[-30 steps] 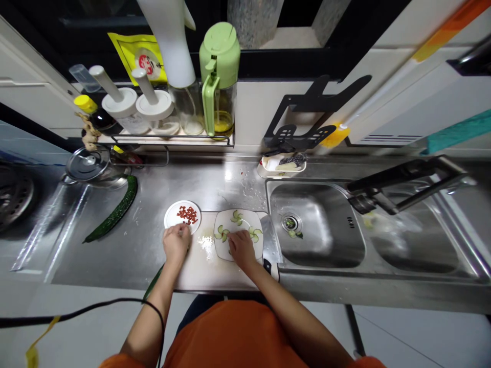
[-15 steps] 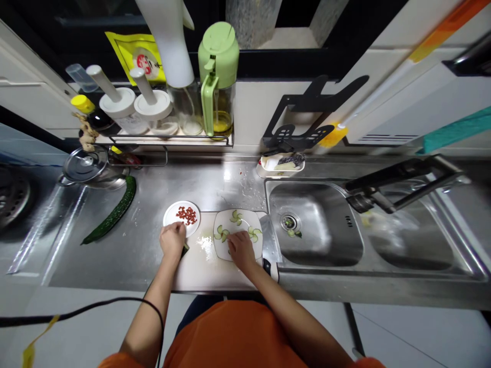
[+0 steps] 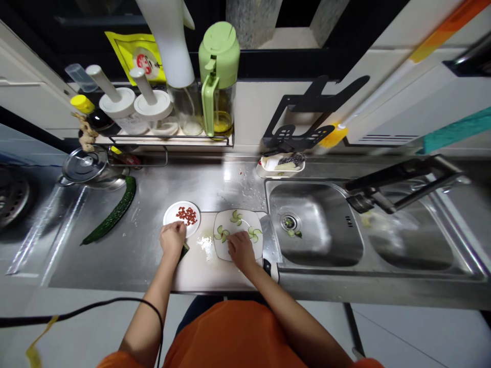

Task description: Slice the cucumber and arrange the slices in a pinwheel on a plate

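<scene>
A white plate with three pinwheel-shaped cucumber garnishes lies on a white cutting board. My right hand rests on the plate's near edge, fingers curled together over something I cannot make out. My left hand sits at the board's left end, fingers closed, just below a small white dish of red pieces. A dark green piece shows under that hand.
A whole cucumber lies on the steel counter to the left, near a pot lid. The sink and black faucet are to the right. A rack of bottles stands at the back wall.
My left hand drew back slightly from the dish of red pieces. My right hand shifted a little on the plate's near edge.
</scene>
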### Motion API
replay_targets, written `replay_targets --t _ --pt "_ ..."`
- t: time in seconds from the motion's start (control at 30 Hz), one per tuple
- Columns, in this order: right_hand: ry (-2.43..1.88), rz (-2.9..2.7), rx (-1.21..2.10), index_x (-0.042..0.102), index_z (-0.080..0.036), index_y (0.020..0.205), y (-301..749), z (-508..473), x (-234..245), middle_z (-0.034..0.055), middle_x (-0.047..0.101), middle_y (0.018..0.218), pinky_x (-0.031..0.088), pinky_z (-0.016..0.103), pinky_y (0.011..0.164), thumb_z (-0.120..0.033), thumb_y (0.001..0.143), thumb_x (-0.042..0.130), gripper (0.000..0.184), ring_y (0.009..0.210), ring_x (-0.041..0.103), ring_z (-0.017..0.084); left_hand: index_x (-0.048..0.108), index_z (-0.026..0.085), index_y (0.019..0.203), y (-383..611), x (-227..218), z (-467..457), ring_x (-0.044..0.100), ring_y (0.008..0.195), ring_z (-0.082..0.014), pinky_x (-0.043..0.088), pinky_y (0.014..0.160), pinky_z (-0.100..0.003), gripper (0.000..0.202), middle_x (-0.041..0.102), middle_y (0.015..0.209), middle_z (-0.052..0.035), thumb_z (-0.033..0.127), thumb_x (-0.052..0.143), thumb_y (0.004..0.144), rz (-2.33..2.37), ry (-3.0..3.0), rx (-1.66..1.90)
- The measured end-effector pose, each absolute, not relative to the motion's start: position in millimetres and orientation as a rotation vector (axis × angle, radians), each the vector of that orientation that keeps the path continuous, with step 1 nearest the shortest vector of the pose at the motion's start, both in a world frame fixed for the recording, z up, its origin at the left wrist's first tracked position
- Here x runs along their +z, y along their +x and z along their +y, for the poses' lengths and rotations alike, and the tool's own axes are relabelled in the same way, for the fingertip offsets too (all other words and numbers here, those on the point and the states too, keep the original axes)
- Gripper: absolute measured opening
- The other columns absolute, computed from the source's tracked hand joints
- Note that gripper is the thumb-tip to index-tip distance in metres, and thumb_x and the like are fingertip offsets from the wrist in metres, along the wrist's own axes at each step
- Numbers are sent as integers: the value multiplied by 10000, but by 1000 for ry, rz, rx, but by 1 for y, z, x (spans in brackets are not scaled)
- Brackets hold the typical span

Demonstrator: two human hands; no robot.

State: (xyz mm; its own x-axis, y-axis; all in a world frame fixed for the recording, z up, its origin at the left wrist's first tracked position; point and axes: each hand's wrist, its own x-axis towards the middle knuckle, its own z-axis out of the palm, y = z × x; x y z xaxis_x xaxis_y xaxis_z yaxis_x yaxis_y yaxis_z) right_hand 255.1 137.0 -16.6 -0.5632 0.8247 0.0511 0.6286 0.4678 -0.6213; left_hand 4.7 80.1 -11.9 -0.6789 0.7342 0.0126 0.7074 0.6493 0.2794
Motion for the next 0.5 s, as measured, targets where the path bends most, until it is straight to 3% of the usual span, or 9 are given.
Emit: replay_targets --t 0.33,0.5 --pt "-1243 -2337 800 697 -167 904 259 139 -20 76 631 809 378 338 780 -127 847 497 212 857 454 225 714 210 748 4 -6 78 608 791 -197 442 764 -304 208 705 763 -48 320 540 774 2663 1109 642" --pt "-1286 -2308 777 697 -168 919 268 145 -19 71 641 824 380 350 808 -98 810 513 225 862 473 222 704 188 761 31 1 95 589 800 -179 454 785 -316 149 706 785 -35 287 596 788 2438 1412 851"
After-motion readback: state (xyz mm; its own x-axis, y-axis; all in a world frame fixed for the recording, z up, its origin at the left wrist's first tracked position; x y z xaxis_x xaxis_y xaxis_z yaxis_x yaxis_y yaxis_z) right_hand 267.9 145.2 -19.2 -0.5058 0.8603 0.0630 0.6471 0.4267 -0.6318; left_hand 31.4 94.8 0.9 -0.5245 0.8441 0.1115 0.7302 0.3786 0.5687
